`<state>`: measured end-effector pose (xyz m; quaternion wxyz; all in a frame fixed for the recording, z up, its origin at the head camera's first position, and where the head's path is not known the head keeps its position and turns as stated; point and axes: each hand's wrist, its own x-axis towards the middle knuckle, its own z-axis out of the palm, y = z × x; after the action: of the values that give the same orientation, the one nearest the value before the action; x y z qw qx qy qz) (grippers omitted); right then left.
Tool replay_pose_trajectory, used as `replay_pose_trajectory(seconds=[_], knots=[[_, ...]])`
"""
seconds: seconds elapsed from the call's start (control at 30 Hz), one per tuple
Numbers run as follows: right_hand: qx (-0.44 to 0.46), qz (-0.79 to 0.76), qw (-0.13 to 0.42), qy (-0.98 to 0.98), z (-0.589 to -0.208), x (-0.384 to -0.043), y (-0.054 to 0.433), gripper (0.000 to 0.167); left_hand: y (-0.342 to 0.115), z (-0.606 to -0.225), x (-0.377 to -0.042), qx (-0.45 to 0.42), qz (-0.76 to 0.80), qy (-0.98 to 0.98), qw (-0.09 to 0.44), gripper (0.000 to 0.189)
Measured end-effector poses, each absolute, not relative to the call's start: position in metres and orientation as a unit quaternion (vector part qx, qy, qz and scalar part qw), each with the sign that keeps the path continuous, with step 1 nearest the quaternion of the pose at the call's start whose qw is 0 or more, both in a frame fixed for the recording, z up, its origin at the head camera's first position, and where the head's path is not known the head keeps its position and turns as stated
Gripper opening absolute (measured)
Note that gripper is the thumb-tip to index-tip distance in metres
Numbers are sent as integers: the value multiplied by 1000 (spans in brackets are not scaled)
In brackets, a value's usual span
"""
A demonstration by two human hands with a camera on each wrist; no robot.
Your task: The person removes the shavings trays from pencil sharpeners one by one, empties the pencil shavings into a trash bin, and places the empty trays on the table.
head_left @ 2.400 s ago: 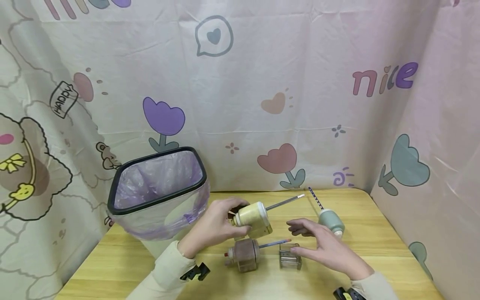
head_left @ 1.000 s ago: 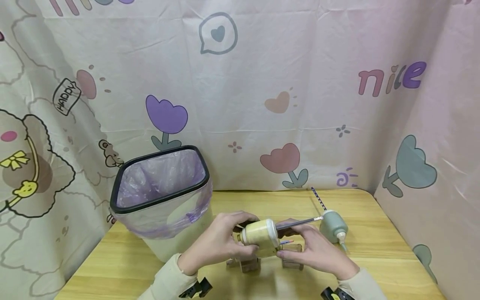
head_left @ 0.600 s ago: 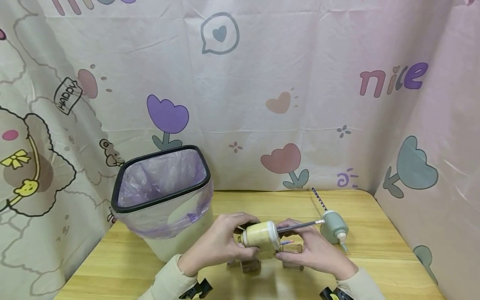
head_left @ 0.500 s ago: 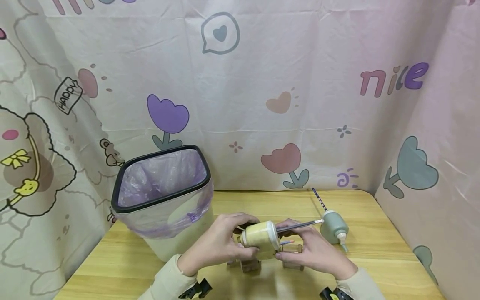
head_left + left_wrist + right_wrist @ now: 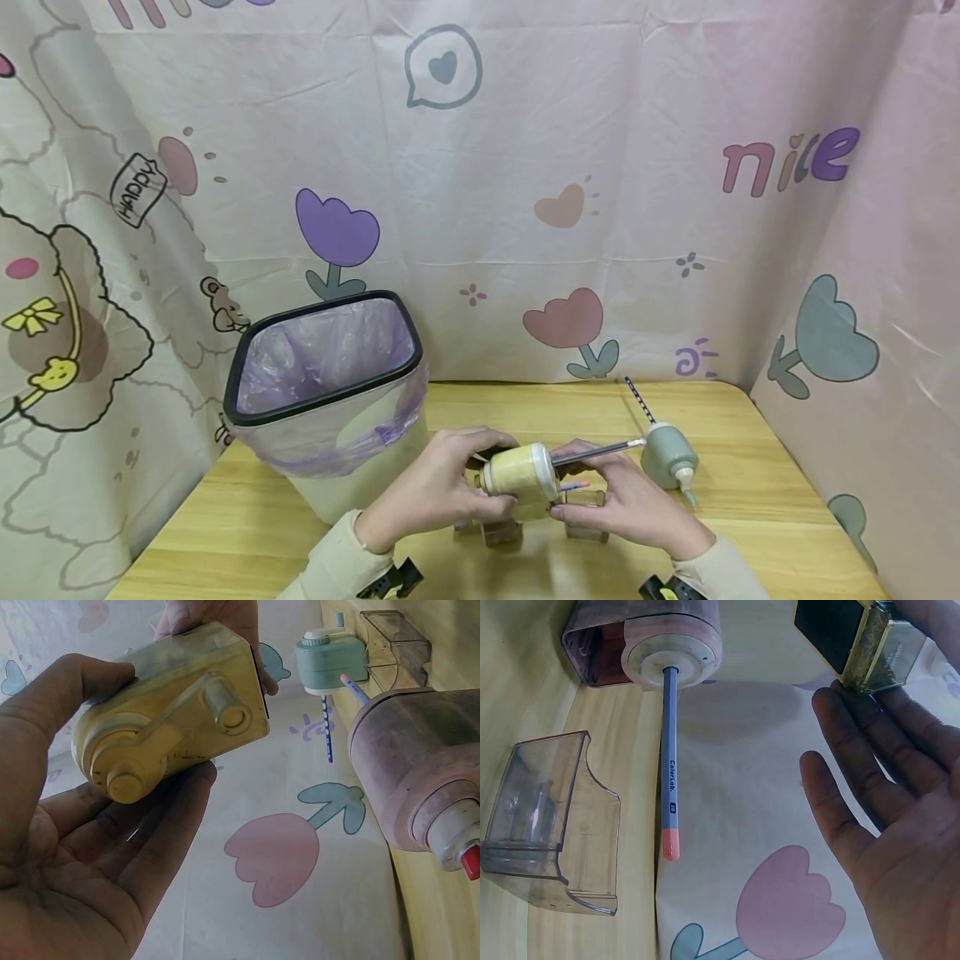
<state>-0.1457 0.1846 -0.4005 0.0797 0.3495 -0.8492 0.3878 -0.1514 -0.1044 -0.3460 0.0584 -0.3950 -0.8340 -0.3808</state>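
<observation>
My left hand (image 5: 438, 487) grips a yellow crank pencil sharpener (image 5: 513, 471) above the table. A dark pencil (image 5: 596, 452) with a white end sticks out of its white front, and the crank (image 5: 172, 739) shows in the left wrist view. My right hand (image 5: 637, 504) pinches the sharpener's clear lower part (image 5: 892, 656) between thumb and fingers. Below sits a pink sharpener (image 5: 675, 630) with a blue pencil (image 5: 670, 757) in it and an open slot in its body. Beside it lies a clear shavings drawer (image 5: 589, 825); the hands partly hide both in the head view.
A teal sharpener (image 5: 667, 457) with a dotted pencil (image 5: 639, 400) stands right of my right hand. A lined waste bin (image 5: 330, 408) with a black rim is at the left on the wooden table (image 5: 720, 550). A printed curtain (image 5: 487, 167) encloses the back and sides.
Since the oldest frame, my left hand has lowered the yellow sharpener slightly, and my right hand has moved in to pinch its lower part. Over the last half second both hands hold nearly still.
</observation>
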Motion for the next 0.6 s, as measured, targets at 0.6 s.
replay_pose_trajectory(seconds=[0.6], knots=[[375,419,55,-825,-405,-151,189,42,-101,-348,-148,-384,-373,-842,67,46]])
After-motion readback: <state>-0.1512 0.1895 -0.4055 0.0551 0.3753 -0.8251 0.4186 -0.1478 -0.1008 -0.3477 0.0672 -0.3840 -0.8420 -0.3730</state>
